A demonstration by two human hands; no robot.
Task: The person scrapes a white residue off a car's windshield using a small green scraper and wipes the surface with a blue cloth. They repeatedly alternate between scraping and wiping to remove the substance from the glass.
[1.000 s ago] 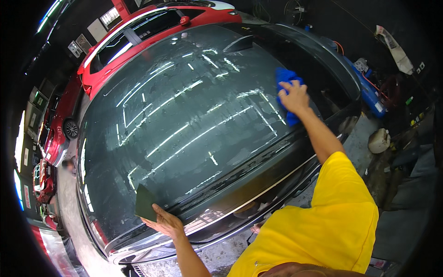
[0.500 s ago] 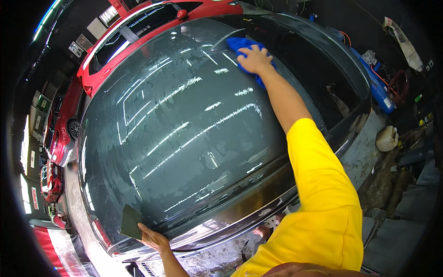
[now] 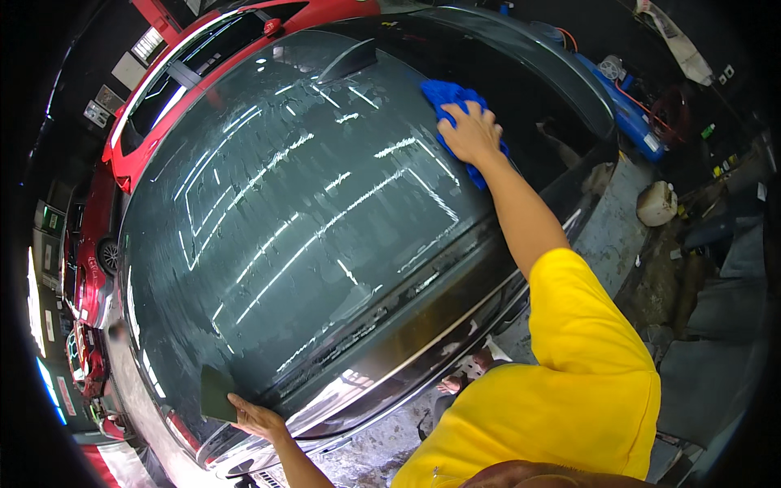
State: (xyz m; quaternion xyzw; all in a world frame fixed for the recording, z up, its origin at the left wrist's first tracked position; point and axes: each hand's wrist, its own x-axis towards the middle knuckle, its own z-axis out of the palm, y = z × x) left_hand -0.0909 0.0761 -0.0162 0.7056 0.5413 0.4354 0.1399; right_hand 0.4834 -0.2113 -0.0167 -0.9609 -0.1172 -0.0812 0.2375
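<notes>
The wet, streaked dark grey roof of a car (image 3: 268,187) stretches out before me. At its far right, beside the dark glass (image 3: 521,106), my right hand (image 3: 472,134) presses a bunched blue cloth (image 3: 447,91) down with its fingers curled over it. Water streaks and patches of reflected light mark the roof. Down at the near left, a dark olive, square-cornered flat sheet (image 3: 215,394) is pinched in my left hand (image 3: 259,419); its exact kind is not clear. That hand is close to the roof's near edge.
A dark fin (image 3: 350,61) sticks up from the roof's far end. Beyond stands a red car (image 3: 138,154), with more red vehicles at the left. A blue tank (image 3: 639,134) and a whitish jug (image 3: 656,203) are at the right. Someone's foot (image 3: 451,384) shows below the car's side.
My right hand and the blue cloth have slid nearer and to the right, away from the fin. The view has shifted slightly. My left hand still holds the sheet at the near left.
</notes>
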